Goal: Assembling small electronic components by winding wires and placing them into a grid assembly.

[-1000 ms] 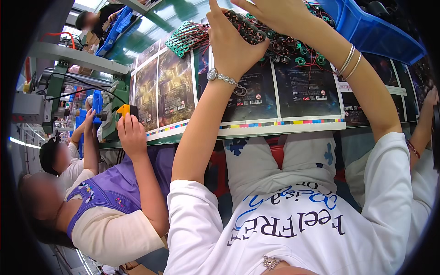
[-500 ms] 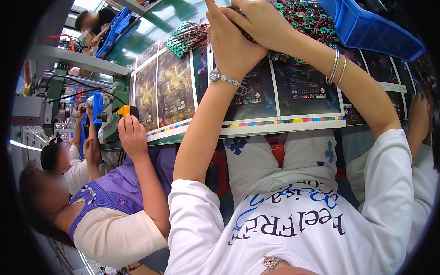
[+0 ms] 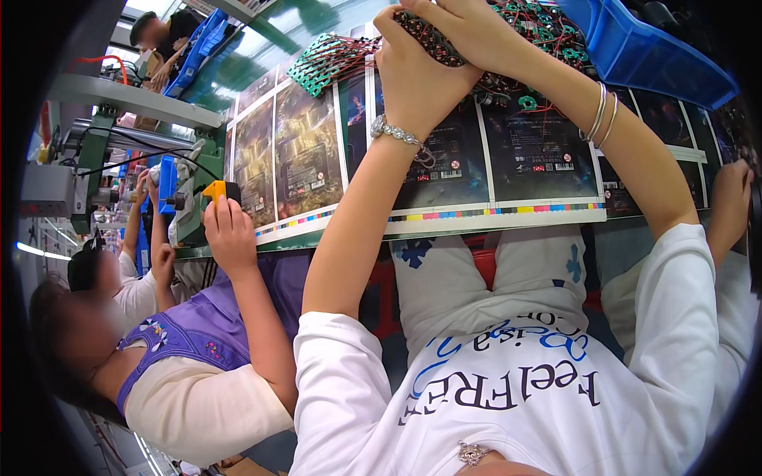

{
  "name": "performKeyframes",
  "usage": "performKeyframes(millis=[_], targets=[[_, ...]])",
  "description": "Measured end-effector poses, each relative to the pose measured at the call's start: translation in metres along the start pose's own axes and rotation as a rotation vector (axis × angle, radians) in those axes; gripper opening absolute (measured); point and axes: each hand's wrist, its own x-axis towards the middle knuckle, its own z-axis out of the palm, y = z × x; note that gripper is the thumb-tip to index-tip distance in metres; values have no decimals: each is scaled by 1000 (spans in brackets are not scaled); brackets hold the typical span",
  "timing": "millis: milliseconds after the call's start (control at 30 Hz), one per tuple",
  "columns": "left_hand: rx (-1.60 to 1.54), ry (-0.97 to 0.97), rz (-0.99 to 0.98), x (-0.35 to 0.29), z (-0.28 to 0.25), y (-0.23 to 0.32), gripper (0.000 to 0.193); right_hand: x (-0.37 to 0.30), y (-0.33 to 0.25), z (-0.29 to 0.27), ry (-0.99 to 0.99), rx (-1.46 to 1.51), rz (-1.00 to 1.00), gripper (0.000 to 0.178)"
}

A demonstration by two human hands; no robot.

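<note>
At the far edge of the view my left hand [image 3: 425, 83] is closed round a dark panel dotted with small parts [image 3: 429, 37]. My right hand [image 3: 482, 33] lies against the same panel from the right, its fingers bent over it and partly cut off by the top edge. What the fingertips do there is out of sight. To the left of my hands lie green circuit boards [image 3: 316, 70] with red wires. Beyond my right wrist is a heap of wired green boards [image 3: 548, 36]. Under my forearms lie dark printed sheets [image 3: 444, 170].
A blue plastic bin [image 3: 647, 55] stands at the upper right. Gold-toned printed sheets [image 3: 298, 151] cover the table on the left. A co-worker's hand [image 3: 228, 230] holds a yellow and black tool [image 3: 222, 193] at the left, and another person's hand [image 3: 732, 190] shows at the right edge.
Both my hands have shifted slightly to the right and turned, and more of the dark panel now shows between them. The person's hand at the right edge has moved.
</note>
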Motion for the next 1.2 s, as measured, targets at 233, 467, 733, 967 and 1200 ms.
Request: performKeyframes(millis=[233, 467, 733, 967, 1200], targets=[[-100, -190, 20, 3, -11, -11, 81, 3, 25, -11, -29, 116, -10, 33], [-696, 18, -262, -4, 7, -25, 38, -11, -6, 5, -15, -134, -140, 28], [-633, 229, -210, -8, 6, -18, 36, -25, -12, 24, 111, -261, -196, 25], [-524, 179, -195, -7, -1, -12, 42, -27, -9, 23, 147, -69, -209, 27], [-523, 182, -239, -7, 0, -10, 40, -25, -7, 22, 122, 87, -40, 30]])
